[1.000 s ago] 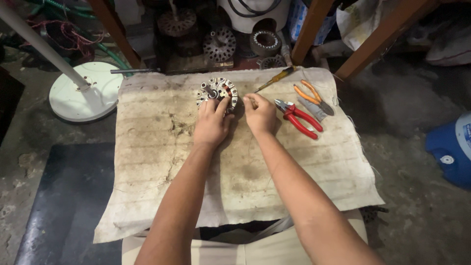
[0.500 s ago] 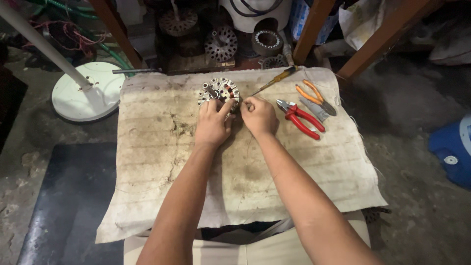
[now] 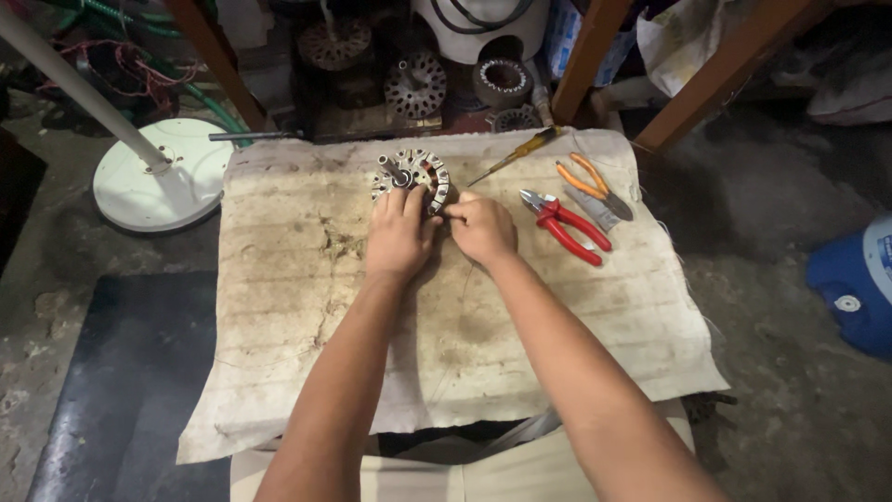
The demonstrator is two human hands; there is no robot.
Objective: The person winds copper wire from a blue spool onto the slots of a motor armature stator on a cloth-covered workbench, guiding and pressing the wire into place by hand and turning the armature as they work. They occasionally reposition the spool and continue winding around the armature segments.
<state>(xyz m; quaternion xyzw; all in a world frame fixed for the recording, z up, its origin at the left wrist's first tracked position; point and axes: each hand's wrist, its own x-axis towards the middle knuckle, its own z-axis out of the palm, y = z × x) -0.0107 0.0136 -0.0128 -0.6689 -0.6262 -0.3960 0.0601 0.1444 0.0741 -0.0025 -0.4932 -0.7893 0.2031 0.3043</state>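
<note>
Nearest the camera: two bare forearms reaching forward over a table [image 3: 279, 372] covered with a stained, off-white cloth [image 3: 557, 344]. Dark mat [image 3: 121, 372] on the concrete floor to the left of the table.

Mid-table: left hand [image 3: 400, 237] lying palm down, fingers [image 3: 395, 200] extended and resting against the near edge of a round metal motor stator [image 3: 413, 177]; not wrapped around it, only pressed to its side and top. Right hand [image 3: 481, 228] just beside the left, knuckles up, fingers curled in toward the stator's right edge, thumb and forefinger pinched together at that edge; cannot tell whether anything is caught in the pinch. Both hands touching or nearly touching one another.

Stator: flat on the cloth, toward the far edge of the table, slightly left of centre, short shaft standing up from its middle.

Right of the hands, apart from them: red-handled pliers [image 3: 569, 226], then orange-handled cutters [image 3: 590, 181] with a grey tool lying between the two. Yellow-handled screwdriver [image 3: 516, 153] lying aslant near the far edge, tip pointing toward the stator.

Beyond the table: white round fan base [image 3: 163, 181] with pole on the floor at left; further stators and motor parts [image 3: 418, 84] stacked under wooden legs; blue container [image 3: 855, 288] at far right.
</note>
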